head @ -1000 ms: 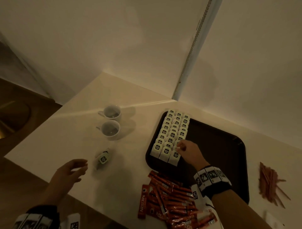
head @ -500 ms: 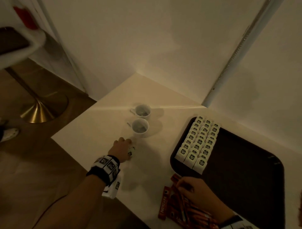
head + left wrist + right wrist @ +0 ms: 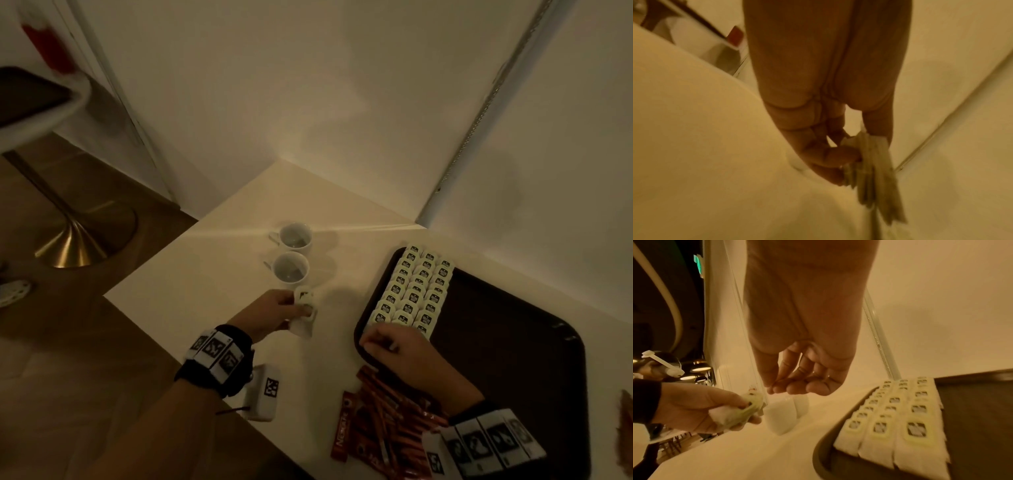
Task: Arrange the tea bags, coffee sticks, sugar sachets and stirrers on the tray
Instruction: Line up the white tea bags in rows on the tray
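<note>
White tea bags [image 3: 304,310] in left hand [image 3: 274,313]

Head view looks steeply down from above onto the table [image 3: 212,274] corner and dark tray [image 3: 513,342]. Left wrist view looks closely along the left hand [image 3: 824,113], blurred, probably toward the wall. Right wrist view, low and close, shares the tray [image 3: 822,456] and left hand [image 3: 694,407].

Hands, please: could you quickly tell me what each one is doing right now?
Left hand: grips a small bunch of tea bags beside the cups.
Right hand: fingers loosely curled, holding nothing.
</note>
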The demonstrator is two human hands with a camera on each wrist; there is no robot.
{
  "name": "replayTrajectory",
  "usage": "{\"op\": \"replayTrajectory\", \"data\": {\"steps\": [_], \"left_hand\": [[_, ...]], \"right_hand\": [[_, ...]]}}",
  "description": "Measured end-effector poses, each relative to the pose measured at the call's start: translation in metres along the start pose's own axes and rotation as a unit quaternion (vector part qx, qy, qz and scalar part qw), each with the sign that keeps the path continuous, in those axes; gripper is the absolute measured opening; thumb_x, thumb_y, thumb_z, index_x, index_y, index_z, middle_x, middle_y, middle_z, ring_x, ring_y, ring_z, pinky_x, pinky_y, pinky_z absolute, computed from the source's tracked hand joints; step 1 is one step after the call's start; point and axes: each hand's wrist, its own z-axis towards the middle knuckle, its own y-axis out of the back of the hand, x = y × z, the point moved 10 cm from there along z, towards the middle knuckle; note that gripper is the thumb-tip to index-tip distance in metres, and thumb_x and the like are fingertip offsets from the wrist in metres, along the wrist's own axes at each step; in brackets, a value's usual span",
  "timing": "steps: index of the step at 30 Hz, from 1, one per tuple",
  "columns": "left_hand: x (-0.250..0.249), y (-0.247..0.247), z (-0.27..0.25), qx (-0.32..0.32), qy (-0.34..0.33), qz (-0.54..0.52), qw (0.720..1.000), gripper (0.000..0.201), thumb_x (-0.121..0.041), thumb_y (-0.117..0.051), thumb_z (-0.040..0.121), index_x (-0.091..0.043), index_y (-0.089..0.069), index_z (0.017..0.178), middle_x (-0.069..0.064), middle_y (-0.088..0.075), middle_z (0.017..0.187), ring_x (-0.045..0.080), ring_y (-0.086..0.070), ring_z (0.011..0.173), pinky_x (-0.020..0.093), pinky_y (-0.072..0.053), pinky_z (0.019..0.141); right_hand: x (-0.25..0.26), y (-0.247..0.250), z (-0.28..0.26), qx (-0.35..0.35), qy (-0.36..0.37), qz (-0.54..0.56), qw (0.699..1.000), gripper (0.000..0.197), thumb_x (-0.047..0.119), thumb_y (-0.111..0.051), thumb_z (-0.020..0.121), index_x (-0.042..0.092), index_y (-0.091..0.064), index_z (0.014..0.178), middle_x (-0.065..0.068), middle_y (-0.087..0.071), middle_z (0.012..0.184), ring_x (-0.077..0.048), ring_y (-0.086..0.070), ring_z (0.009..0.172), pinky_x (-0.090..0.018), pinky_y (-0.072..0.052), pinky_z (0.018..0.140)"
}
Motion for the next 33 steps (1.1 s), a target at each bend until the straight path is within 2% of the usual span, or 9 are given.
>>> {"op": "replayTrajectory", "data": {"steps": [5, 7, 9, 12, 16, 19, 23, 29, 33], "left_hand": [[-0.069, -0.040, -0.009, 0.058, -0.056, -0.159, 0.984, 0.019, -0.012, -0.051, 0.095, -0.010, -0.063, 0.111, 0.006, -0.071, 0.109, 0.017, -0.067, 0.099, 0.033, -0.055, 0.087], [-0.095, -0.053, -0.011, 0.081, -0.068, -0.209, 0.972, 0.025, -0.013, -0.049, 0.097, -0.007, -0.058, 0.120, 0.011, -0.068, 0.115, 0.021, -0.066, 0.102, 0.043, -0.054, 0.090], [-0.119, -0.065, -0.012, 0.113, -0.086, -0.241, 0.960, 0.030, -0.014, -0.044, 0.100, -0.007, -0.053, 0.127, 0.013, -0.066, 0.121, 0.023, -0.064, 0.107, 0.044, -0.056, 0.086], [-0.148, -0.076, -0.016, 0.129, -0.113, -0.268, 0.948, 0.029, -0.015, -0.037, 0.102, -0.012, -0.050, 0.128, 0.007, -0.070, 0.112, 0.020, -0.068, 0.100, 0.037, -0.058, 0.077], [-0.170, -0.083, -0.019, 0.144, -0.125, -0.297, 0.936, 0.037, -0.030, -0.035, 0.102, -0.012, -0.047, 0.132, 0.008, -0.066, 0.116, 0.020, -0.067, 0.099, 0.036, -0.058, 0.078], [-0.174, -0.088, -0.018, 0.161, -0.105, -0.318, 0.928, 0.050, -0.048, -0.029, 0.100, -0.014, -0.048, 0.132, 0.009, -0.060, 0.123, 0.021, -0.063, 0.103, 0.037, -0.057, 0.085], [-0.175, -0.092, -0.016, 0.163, -0.100, -0.320, 0.928, 0.059, -0.052, -0.028, 0.099, -0.013, -0.037, 0.143, 0.013, -0.056, 0.125, 0.022, -0.062, 0.101, 0.039, -0.057, 0.084], [-0.170, -0.098, -0.013, 0.158, -0.088, -0.318, 0.931, 0.055, -0.052, -0.030, 0.098, -0.012, -0.044, 0.134, 0.016, -0.055, 0.124, 0.025, -0.060, 0.105, 0.040, -0.055, 0.089], [-0.169, -0.099, -0.009, 0.152, -0.086, -0.326, 0.929, 0.051, -0.055, -0.031, 0.097, -0.015, -0.053, 0.119, 0.012, -0.061, 0.109, 0.021, -0.065, 0.092, 0.038, -0.057, 0.083]], "right_hand": [[0.067, 0.062, 0.021, -0.157, 0.094, 0.047, 0.982, 0.008, 0.020, -0.067, 0.085, 0.024, -0.065, 0.093, 0.012, -0.060, 0.082, -0.003, -0.056, 0.076, -0.013, -0.044, 0.061], [0.094, 0.084, 0.025, -0.207, 0.149, 0.028, 0.967, 0.021, 0.029, -0.071, 0.081, 0.020, -0.064, 0.099, 0.007, -0.057, 0.088, -0.004, -0.054, 0.078, -0.015, -0.044, 0.060], [0.112, 0.100, 0.031, -0.227, 0.179, -0.014, 0.957, 0.035, 0.034, -0.074, 0.076, 0.017, -0.063, 0.105, 0.005, -0.053, 0.094, 0.000, -0.051, 0.084, -0.009, -0.039, 0.063], [0.124, 0.117, 0.038, -0.233, 0.180, -0.045, 0.955, 0.041, 0.024, -0.079, 0.073, 0.013, -0.063, 0.109, 0.001, -0.050, 0.100, 0.004, -0.049, 0.087, -0.003, -0.038, 0.069], [0.134, 0.135, 0.040, -0.241, 0.187, -0.087, 0.948, 0.042, 0.022, -0.078, 0.073, 0.013, -0.062, 0.111, -0.003, -0.051, 0.101, -0.009, -0.052, 0.093, -0.005, -0.039, 0.077], [0.138, 0.141, 0.040, -0.233, 0.187, -0.095, 0.950, 0.043, 0.017, -0.078, 0.074, 0.009, -0.061, 0.113, -0.006, -0.051, 0.102, 0.003, -0.047, 0.088, 0.000, -0.036, 0.075], [0.143, 0.143, 0.039, -0.204, 0.191, -0.087, 0.956, 0.041, 0.009, -0.079, 0.070, 0.003, -0.059, 0.106, -0.007, -0.048, 0.099, 0.015, -0.044, 0.083, 0.001, -0.036, 0.071], [0.138, 0.147, 0.046, -0.176, 0.155, -0.130, 0.963, 0.036, 0.011, -0.081, 0.065, 0.008, -0.053, 0.088, -0.003, -0.050, 0.093, 0.002, -0.042, 0.072, -0.005, -0.037, 0.064], [0.141, 0.149, 0.049, -0.154, 0.160, -0.142, 0.965, 0.039, 0.009, -0.079, 0.066, 0.010, -0.053, 0.096, 0.000, -0.052, 0.088, 0.001, -0.041, 0.070, -0.010, -0.036, 0.061]]}}
